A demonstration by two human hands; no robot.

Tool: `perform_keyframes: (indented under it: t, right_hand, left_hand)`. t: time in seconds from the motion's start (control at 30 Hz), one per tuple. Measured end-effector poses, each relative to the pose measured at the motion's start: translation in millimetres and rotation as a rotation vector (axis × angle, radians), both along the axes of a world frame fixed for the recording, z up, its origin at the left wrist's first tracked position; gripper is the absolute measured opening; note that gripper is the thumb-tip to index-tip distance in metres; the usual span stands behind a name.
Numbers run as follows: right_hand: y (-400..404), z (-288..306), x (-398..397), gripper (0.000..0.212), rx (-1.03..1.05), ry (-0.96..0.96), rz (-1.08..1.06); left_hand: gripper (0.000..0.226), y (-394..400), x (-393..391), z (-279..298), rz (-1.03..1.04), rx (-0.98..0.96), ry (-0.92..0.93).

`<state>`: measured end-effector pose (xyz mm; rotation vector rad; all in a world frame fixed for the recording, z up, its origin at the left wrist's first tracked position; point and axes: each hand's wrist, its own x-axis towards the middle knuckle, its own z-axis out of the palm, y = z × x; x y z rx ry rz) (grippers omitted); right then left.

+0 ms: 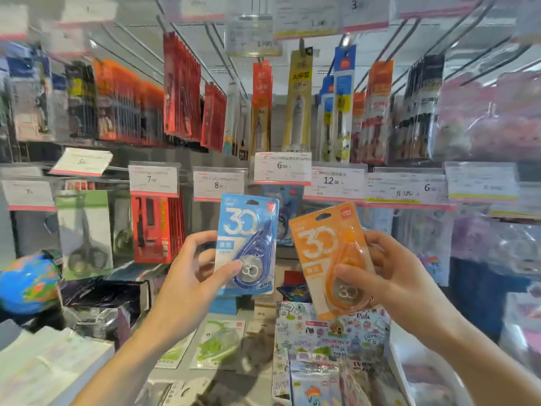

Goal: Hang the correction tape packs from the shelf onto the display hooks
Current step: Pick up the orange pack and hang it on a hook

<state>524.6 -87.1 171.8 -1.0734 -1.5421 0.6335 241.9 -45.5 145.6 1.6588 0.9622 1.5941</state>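
I hold one correction tape pack in each hand, both raised in front of the display; my left hand (187,276) is clamped on the blue pack (247,244), thumb on the front near the round wheel and the other fingers behind the left edge; my right hand (392,276) is clamped on the orange pack (330,259) in the same manner, thumb pressed on the lower part of the blister. The thing that matters for the coming move is the direction from the packs up to the hooks; each pack has its long axis nearly upright, with the hang hole at the top edge, so the holes already point toward the row of price tags above. The blue pack stands almost straight and its hole lies just below the 8.00 tag (219,184); the orange pack leans a little to the left and sits lower, under the 12.90 tag (333,183). I judge that my left hand is nearer to a hook (the hook tips themselves are hidden behind the tags, so I cannot tell which one is free). More packs, green ones (218,344), lie flat on the shelf (257,385) below my hands, not yet hung.
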Motion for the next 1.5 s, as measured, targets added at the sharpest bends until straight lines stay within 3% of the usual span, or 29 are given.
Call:
perform_keyframes:
  t: [0.33, 0.77, 1.5]
  right_hand:
    - [9.6, 21.4, -20.5, 0.03, 0.062, 0.026, -0.122]
    - [18.2, 49.5, -31.8, 0.029, 0.139, 0.165, -0.056]
    - [22.2, 49.8, -31.0, 0.031, 0.162, 0.178, -0.008]
  left_hand:
    - [0.039, 7.4, -13.1, 22.1, -0.052, 0.103, -0.021]
    - [0.041, 11.4, -11.2, 23.7, -0.054, 0.121, -0.03]
    - [0.04, 39.1, 30.6, 9.5, -0.164, 0.102, -0.015]
